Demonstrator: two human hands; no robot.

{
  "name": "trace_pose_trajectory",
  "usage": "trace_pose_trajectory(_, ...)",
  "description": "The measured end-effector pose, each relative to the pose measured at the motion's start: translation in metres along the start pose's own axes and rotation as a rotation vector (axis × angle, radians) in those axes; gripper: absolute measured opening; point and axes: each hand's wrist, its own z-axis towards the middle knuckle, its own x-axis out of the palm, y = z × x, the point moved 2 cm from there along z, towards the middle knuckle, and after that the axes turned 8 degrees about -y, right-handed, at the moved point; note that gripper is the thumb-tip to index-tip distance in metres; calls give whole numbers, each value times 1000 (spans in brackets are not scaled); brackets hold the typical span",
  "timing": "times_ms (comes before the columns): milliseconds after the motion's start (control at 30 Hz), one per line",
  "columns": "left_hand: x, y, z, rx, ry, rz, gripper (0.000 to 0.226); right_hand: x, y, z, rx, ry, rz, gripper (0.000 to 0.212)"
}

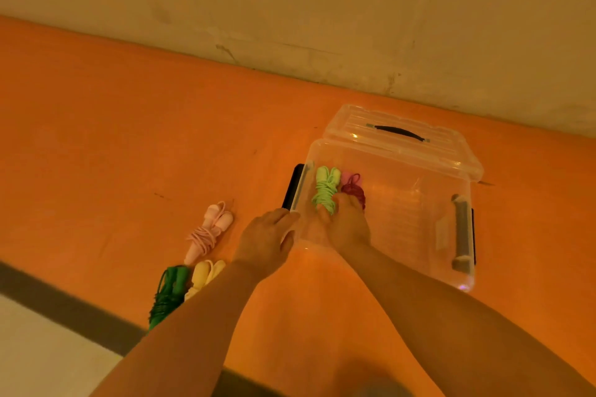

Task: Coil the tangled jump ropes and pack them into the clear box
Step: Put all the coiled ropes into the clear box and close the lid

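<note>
Head view: I see the right hand [346, 222] gripping the light green rope [325, 190] inside the clear box [464, 280].
Left hand [267, 238]: fingers relaxed, resting against the box's corner.
Risk: I judge the coil may spring loose on release.

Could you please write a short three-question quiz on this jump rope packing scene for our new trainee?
1. True or false: the clear box has its lid closed.
2. How many coiled ropes lie outside the box on the orange surface?
3. Which rope is the right hand holding: A light green rope, B pink rope, C dark green rope?

Key
1. False; the lid is open.
2. Three: pink, dark green and yellow rope.
3. A, inside the box beside the dark red rope; the left hand rests at the box's edge.
</note>
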Motion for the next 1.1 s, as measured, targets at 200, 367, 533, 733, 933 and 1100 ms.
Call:
trace_pose_trajectory(200, -35, 32, -73, -128, 79, 175, 48, 26, 45, -82, -173, 114, 19, 42)
trace_pose_trajectory(367, -48, 63, -142, -214, 150, 283, 51, 76, 60, -146, -94, 209, -50, 45)
trace_pose_trajectory(533, -44, 97, -192, -519, 125, 96, 51, 129, 74, -191, 5, 313, -90, 50)
trace_pose_trajectory(733, -40, 149, -230, -775, 122, 62, 52, 177, 90, -218, 114, 333, 12, 49)
trace_pose_trajectory(933, -12, 176, -290, -929, 306, -15, 50, 219, 85, -274, 226, 344, 87, 52)
trace_pose_trajectory(1100, 4, 182, -304, -944, 276, -244, 32, 240, 90, -299, 322, 408, 162, 49)
